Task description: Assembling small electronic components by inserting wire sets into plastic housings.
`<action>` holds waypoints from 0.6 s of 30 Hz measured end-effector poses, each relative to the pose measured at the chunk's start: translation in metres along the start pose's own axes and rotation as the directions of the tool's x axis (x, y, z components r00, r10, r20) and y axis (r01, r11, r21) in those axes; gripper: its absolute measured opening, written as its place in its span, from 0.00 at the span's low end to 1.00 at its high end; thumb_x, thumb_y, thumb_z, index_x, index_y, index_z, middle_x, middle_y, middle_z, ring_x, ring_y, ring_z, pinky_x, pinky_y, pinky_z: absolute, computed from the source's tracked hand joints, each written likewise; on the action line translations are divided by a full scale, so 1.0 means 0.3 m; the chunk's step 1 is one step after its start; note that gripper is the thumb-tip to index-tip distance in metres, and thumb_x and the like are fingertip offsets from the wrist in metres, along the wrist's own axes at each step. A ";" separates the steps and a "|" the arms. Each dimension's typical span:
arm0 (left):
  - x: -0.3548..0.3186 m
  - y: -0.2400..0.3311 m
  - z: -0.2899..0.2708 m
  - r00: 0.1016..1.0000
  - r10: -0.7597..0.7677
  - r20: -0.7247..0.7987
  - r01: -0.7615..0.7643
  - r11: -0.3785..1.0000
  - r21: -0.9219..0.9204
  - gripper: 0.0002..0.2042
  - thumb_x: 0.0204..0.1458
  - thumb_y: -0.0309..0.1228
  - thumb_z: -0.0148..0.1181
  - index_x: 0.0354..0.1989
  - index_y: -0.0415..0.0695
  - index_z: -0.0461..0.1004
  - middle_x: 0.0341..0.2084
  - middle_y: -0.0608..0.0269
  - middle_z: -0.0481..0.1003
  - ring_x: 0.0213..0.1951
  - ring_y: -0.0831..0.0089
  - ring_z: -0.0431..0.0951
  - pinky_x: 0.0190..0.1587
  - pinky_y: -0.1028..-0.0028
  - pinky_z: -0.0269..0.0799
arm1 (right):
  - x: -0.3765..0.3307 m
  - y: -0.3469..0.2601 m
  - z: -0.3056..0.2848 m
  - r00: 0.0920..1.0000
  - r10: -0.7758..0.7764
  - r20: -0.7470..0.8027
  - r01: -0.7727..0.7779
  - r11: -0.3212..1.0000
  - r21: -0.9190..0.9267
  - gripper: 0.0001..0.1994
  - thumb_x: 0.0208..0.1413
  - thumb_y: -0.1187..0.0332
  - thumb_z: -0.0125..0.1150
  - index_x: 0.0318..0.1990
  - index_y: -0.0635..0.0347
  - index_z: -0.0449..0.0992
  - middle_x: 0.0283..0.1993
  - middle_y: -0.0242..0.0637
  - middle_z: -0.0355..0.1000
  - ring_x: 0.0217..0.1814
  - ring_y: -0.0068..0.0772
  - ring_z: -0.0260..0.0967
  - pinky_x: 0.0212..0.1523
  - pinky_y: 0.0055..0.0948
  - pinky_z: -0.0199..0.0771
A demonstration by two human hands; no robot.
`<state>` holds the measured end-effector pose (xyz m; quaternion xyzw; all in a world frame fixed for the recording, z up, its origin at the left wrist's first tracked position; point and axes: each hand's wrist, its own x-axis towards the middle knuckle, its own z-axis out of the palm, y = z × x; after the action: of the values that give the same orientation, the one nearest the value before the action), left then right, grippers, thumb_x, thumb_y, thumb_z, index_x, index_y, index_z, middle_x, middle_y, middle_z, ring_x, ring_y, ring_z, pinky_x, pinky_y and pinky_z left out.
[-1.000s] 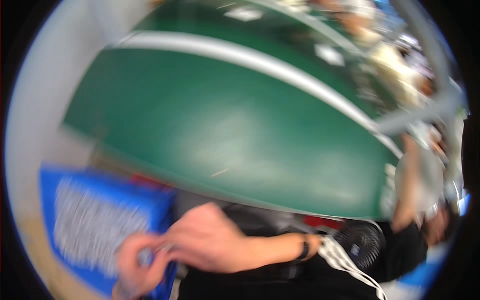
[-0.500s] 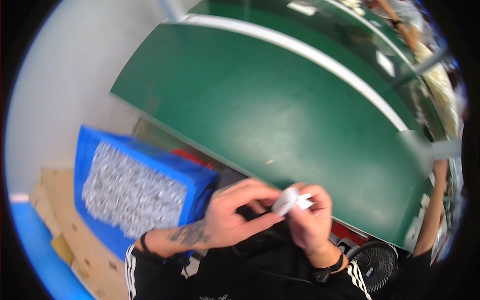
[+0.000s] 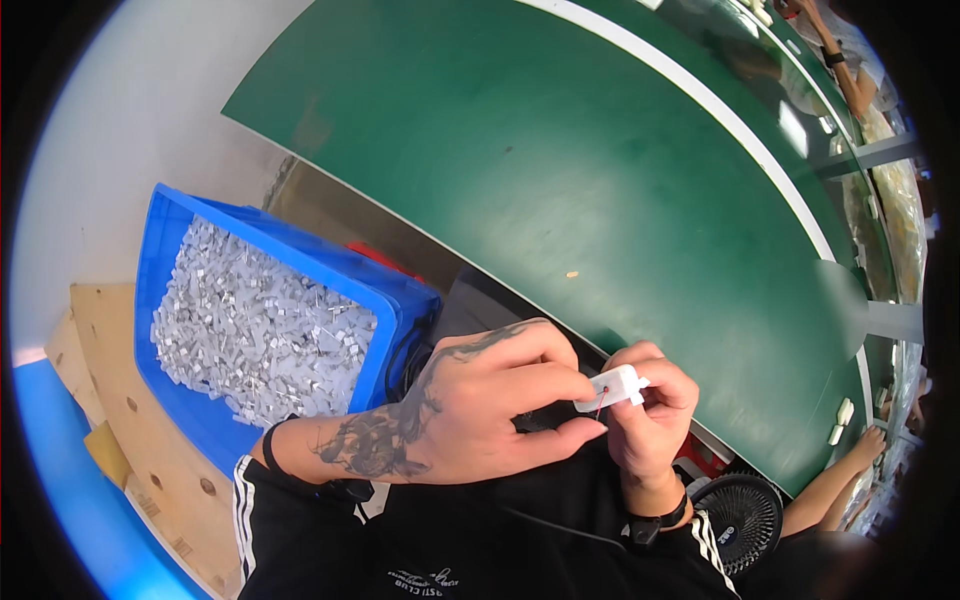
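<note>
A small white plastic piece (image 3: 612, 386) with rounded corners is held in front of my chest, just off the table's near edge. A thin red wire or thread shows at its face, and a small white tab sticks out of its right end. My right hand (image 3: 652, 415) grips that end between thumb and bent fingers. From the other side my left hand (image 3: 500, 405) reaches across, its curled index finger against the left end and its thumb just below, near the red strand. Part of the piece is hidden by my fingers.
At left a blue bin (image 3: 395, 295) holds many small grey-white pieces (image 3: 260, 325) with shiny metal bits. Wooden board (image 3: 165, 430) lies beside it. A tan scrap (image 3: 572, 274) lies on the green table (image 3: 450, 150). At right are a black fan (image 3: 738, 522), small white parts (image 3: 842, 418) and another person's hand (image 3: 868, 446).
The white piece has turned so its face and red strand show. My hands have shifted slightly right. Table and bin sit higher in view, and the other person's arm at right has moved lower.
</note>
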<state>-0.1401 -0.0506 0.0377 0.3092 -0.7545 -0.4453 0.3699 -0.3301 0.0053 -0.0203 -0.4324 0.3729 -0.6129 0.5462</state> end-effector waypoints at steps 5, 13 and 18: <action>-0.008 0.004 -0.010 0.996 -0.078 0.047 0.074 0.994 0.074 0.06 0.42 0.21 0.63 0.30 0.41 0.74 0.27 0.67 0.70 0.17 0.81 0.67 0.18 0.82 0.62 | 0.000 0.008 0.002 0.994 -0.106 0.001 0.105 0.982 -0.155 0.06 0.49 0.76 0.64 0.35 0.67 0.76 0.33 0.41 0.70 0.27 0.22 0.65 0.26 0.17 0.63; -0.015 0.013 -0.019 0.967 -0.183 0.179 0.177 0.983 0.047 0.07 0.45 0.23 0.63 0.31 0.41 0.71 0.26 0.66 0.68 0.18 0.79 0.67 0.19 0.78 0.61 | 0.000 0.025 -0.003 0.982 -0.189 0.018 0.187 0.945 -0.269 0.05 0.48 0.77 0.63 0.34 0.67 0.76 0.31 0.40 0.70 0.27 0.22 0.66 0.25 0.18 0.63; -0.012 0.009 -0.013 0.963 -0.200 0.179 0.195 0.980 0.048 0.07 0.47 0.24 0.62 0.32 0.41 0.70 0.26 0.66 0.67 0.18 0.78 0.67 0.19 0.77 0.61 | 0.007 0.017 -0.009 0.980 -0.198 0.032 0.196 0.918 -0.346 0.05 0.48 0.77 0.62 0.33 0.67 0.77 0.31 0.39 0.71 0.27 0.23 0.66 0.25 0.18 0.63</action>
<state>-0.1353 -0.0484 0.0404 0.3461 -0.7573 -0.4951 0.2480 -0.3309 0.0026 -0.0258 -0.5560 0.4307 -0.5901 0.3964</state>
